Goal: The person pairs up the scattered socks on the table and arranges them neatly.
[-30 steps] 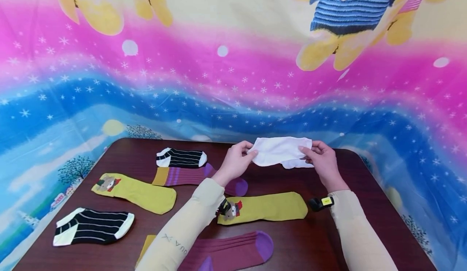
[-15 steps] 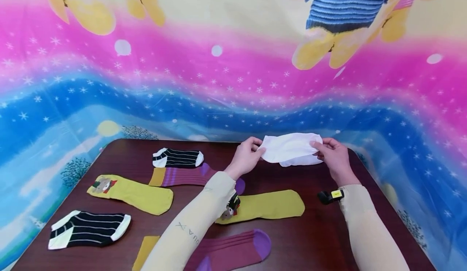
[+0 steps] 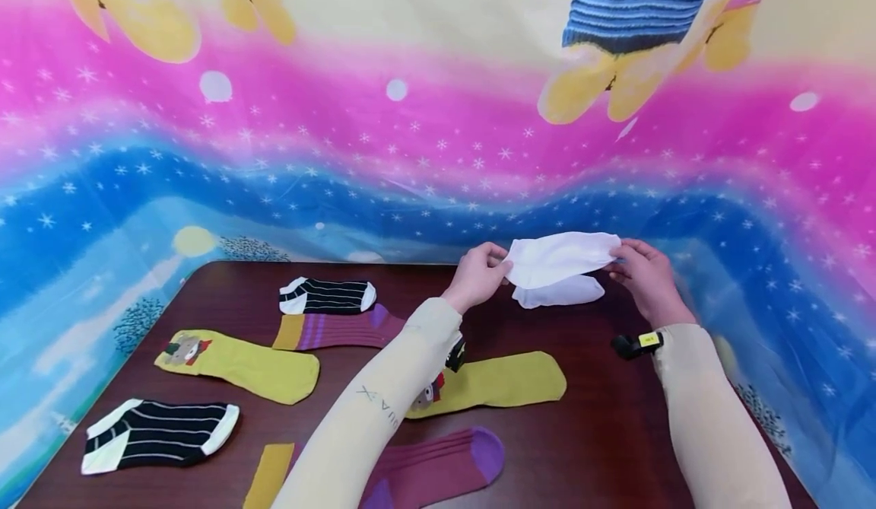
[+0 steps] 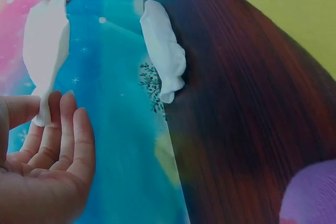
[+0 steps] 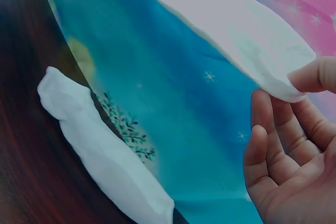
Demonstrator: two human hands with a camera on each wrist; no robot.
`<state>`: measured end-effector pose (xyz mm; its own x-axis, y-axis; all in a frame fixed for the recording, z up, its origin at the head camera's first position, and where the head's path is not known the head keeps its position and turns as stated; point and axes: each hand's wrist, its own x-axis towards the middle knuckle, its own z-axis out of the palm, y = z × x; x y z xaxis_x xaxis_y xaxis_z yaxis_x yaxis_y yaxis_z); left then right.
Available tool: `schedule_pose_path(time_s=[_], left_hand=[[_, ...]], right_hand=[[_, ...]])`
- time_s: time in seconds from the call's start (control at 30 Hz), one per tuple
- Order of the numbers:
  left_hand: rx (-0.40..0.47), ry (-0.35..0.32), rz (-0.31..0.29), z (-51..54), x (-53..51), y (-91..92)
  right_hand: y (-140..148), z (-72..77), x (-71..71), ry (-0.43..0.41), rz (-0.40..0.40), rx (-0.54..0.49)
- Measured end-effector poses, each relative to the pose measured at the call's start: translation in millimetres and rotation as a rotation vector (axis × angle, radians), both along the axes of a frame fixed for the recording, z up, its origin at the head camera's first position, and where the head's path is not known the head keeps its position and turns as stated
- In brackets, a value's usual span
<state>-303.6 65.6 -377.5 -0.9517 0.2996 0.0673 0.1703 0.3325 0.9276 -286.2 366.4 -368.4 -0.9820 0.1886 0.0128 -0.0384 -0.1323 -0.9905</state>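
Observation:
A white sock [image 3: 561,258] is stretched between both hands above the back of the table. My left hand [image 3: 477,275] pinches its left end between thumb and fingers, and my right hand [image 3: 646,277] pinches the right end. In the left wrist view the raised sock [image 4: 46,45] narrows where the left thumb grips it. A second white sock [image 3: 560,293] lies on the table below, apart from the raised one; the right wrist view shows this lower sock [image 5: 105,150] near the table edge.
Two black striped socks [image 3: 160,434] [image 3: 335,297] and two yellow bear socks [image 3: 253,364] [image 3: 503,380] lie on the dark table [image 3: 588,448]. Purple socks [image 3: 349,330] [image 3: 438,467] lie partly behind the left sleeve. A patterned cloth [image 3: 383,151] hangs behind.
Both hands have moved right and slightly up with the white sock. It now hangs higher over the other white sock, more of which shows.

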Motion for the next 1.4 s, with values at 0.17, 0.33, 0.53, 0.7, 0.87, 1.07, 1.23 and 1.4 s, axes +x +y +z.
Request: schedule_pose_path(time_s=[0.17,0.33,0.53,0.7,0.87,1.07,1.23,1.4], left_hand=[[-0.04,-0.007,0.013,0.9,-4.7,12.3],[-0.042,-0.019,0.023,-2.2,-8.4,21.3],[-0.007,-0.033,0.036,-12.4,-14.9,25.9],[-0.041,-0.01,0.05,-26.2,-17.8,29.5],[-0.076,-0.08,-0.009,-36.1,-19.8,35.1],[-0.159,-0.087,-0.117,-44.6,-18.6,35.4],[-0.183,-0.076,-0.171,-51.1,-15.4,34.9],[-0.217,-0.058,-0.213,-56.0,-15.1,35.6]], right_hand=[[10,5.2,-2.6,-0.026,-0.016,0.041],[16,5.2,-6.6,-0.058,-0.027,0.076],[23,-2.4,-15.4,-0.101,-0.035,0.089],[26,-15.8,-20.8,-0.146,-0.029,0.117],[30,-28.9,-21.1,-0.16,-0.022,0.16],[33,-43.0,-21.4,-0.18,0.008,0.232],[35,-59.2,-20.8,-0.22,0.026,0.324],[34,-74.2,-19.8,-0.25,-0.007,0.389]])
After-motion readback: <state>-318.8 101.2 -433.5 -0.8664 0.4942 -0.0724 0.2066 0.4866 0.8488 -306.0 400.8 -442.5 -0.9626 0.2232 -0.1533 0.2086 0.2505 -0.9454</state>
